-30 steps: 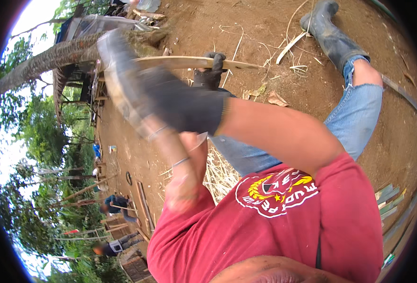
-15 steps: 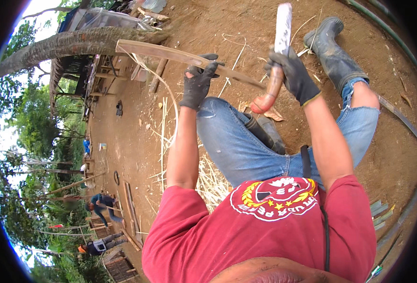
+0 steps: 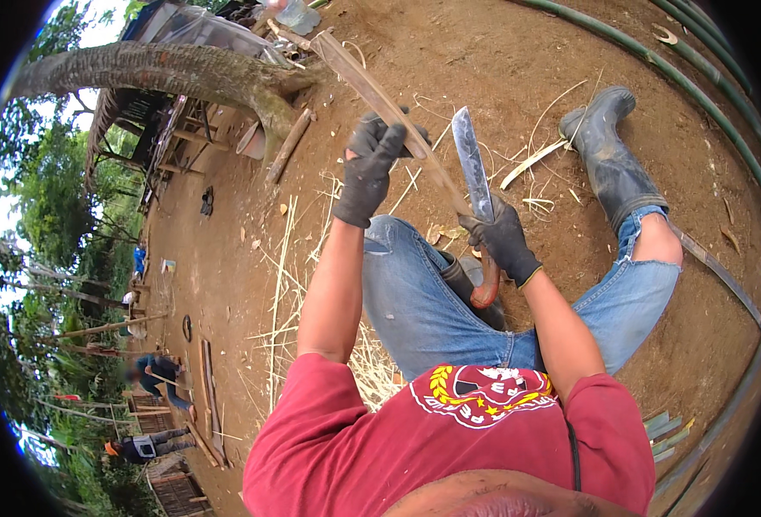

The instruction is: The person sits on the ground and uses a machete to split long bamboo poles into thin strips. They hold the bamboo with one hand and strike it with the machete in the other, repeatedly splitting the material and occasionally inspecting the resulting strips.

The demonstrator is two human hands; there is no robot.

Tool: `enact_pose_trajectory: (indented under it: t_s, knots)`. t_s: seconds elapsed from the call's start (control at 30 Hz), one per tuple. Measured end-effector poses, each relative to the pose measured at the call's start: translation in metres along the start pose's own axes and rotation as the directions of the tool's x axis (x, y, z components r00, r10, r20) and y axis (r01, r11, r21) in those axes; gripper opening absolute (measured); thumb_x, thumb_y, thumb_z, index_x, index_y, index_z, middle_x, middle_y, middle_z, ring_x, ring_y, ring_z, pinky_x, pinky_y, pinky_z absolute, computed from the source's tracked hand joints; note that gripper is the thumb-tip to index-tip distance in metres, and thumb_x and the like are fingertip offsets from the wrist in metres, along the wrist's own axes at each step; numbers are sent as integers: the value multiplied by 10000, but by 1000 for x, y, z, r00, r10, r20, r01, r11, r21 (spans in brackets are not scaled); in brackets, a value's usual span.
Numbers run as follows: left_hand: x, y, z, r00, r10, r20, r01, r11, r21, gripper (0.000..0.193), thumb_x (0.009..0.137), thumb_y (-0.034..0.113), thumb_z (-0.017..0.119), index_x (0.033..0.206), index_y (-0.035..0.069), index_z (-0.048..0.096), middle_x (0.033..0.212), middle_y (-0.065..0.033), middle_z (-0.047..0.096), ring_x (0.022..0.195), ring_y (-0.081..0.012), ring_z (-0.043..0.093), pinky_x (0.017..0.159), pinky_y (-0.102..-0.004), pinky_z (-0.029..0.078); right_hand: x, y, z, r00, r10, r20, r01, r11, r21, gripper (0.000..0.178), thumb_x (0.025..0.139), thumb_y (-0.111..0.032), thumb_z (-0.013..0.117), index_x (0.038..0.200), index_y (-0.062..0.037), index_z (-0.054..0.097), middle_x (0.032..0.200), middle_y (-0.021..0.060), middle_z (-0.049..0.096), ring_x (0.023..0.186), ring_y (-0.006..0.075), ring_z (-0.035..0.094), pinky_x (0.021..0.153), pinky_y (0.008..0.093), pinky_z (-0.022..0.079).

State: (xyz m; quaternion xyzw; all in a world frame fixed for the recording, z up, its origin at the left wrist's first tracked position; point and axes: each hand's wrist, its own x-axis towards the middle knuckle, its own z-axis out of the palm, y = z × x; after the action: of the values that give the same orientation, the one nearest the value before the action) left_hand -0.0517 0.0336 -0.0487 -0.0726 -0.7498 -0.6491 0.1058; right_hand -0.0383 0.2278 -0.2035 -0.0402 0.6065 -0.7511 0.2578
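Note:
My left hand (image 3: 370, 168), in a dark work glove, is closed around the middle of a long brown wooden slat (image 3: 356, 76). The slat slants from the upper left down toward my right glove, wider at its far end. My right hand (image 3: 501, 239), also gloved, grips a machete with its blade (image 3: 472, 162) pointing up and away. Below that fist shows the machete's curved brown handle (image 3: 486, 289), ending in a reddish knob. The slat's near end reaches the right glove beside the blade's base; whether they touch there, I cannot tell.
Pale shavings (image 3: 372, 366) lie by my left leg, and a pale split strip (image 3: 531, 165) near my boot (image 3: 608, 129). Green bamboo poles (image 3: 656, 65) lie far right. A tree trunk (image 3: 165, 73) stands upper left; two people (image 3: 165, 379) are in the distance at left.
The machete has come down and left, its blade now beside the slat's near end. The slat has tilted more steeply, its far end moving right and away. The view has shifted slightly.

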Motion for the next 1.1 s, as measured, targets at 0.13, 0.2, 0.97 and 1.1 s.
enact_pose_trajectory:
  t_s: [0.13,0.2,0.97,1.1]
  knots:
    - [31,49,-3,983,182,-19,-182,968,-175,462,1006,321,548,1303,-25,469,997,-131,677,923,-245,679,827,-368,565,1,5,2,1000,-7,25,8,1000,-26,306,816,-111,766,1039,-39,570,764,14,614,549,83,558,494,244,487]
    - [53,69,-18,974,223,40,-202,935,-292,499,1012,369,522,1293,-40,466,996,-135,668,913,-266,686,821,-373,580,-1,4,2,1000,-12,24,13,999,-37,302,818,-97,759,1047,-41,570,770,13,615,555,80,558,493,243,486]
    - [28,32,-54,961,-199,192,77,860,505,409,957,316,637,1239,19,630,1077,-120,704,921,-154,659,777,-330,537,-1,-4,-20,1000,11,20,-10,1000,-26,297,828,-177,768,1007,-24,587,737,39,631,542,107,592,484,273,488]
    - [31,41,-14,998,7,63,-52,651,757,353,1026,336,512,1099,26,664,832,-43,699,713,-105,629,638,-263,487,2,-1,-15,1000,-1,22,2,999,-37,294,825,-189,774,989,-28,590,730,44,628,548,109,593,496,277,496]
